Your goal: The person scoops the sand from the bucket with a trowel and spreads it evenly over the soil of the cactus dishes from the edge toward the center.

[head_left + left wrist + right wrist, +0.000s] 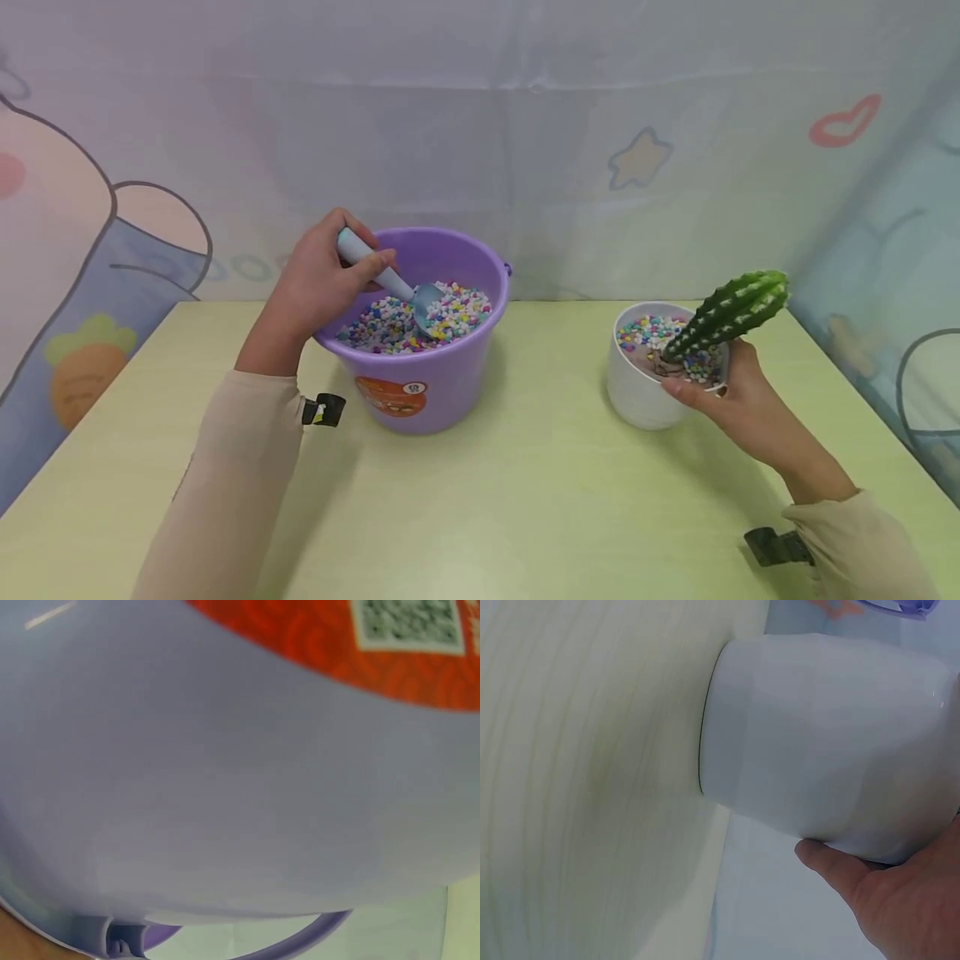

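Note:
A light blue scoop (390,279) is gripped by its handle in my left hand (324,267), over the rim of a purple bucket (450,396). The scoop's bowl dips into multicoloured pebbles (465,304) inside the bucket. On the right, my right hand (750,408) holds a white pot (645,396) by its rim, thumb at the front. A green cactus (731,312) leans right in the pot, with coloured pebbles around part of its base and brown soil showing at the front. In the right wrist view the pot (817,735) stands on the table.
The pale yellow-green table (525,500) reaches back to a cloth backdrop (420,125) printed with cartoon shapes. An orange label (390,398) is on the bucket's front, and its purple handle (300,937) hangs behind in the left wrist view.

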Tool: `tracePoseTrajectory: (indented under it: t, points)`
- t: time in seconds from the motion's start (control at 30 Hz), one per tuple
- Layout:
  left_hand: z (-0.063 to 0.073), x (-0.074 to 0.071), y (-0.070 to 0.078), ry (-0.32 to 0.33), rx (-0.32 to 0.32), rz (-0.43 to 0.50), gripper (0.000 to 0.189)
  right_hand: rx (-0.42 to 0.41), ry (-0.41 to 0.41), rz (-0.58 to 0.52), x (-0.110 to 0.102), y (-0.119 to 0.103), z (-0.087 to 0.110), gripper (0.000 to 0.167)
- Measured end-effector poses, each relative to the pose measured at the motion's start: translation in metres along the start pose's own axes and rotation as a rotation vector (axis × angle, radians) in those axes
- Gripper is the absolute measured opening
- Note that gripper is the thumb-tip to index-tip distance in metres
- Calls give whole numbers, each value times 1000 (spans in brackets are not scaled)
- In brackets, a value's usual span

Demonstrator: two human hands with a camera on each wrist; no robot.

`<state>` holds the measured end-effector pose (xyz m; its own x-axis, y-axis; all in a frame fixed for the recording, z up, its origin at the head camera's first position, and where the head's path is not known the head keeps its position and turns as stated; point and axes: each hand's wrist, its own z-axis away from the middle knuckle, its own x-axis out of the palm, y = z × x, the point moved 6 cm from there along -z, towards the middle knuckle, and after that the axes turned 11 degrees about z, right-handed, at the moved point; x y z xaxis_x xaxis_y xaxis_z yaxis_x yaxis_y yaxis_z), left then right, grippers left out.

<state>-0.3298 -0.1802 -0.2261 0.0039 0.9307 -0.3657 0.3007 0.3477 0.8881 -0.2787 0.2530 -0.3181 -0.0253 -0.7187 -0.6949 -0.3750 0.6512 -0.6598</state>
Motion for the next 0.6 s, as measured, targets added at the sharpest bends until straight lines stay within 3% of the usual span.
tracePoseTrajectory:
  t: [0.37, 0.6]
  points:
    - [-1, 2, -3, 15, 12, -23, 30, 0, -1, 13, -1, 0, 1, 62]
    - [0, 0, -3, 19, 12, 11, 29, 2, -5, 17, 0, 0, -1, 64]
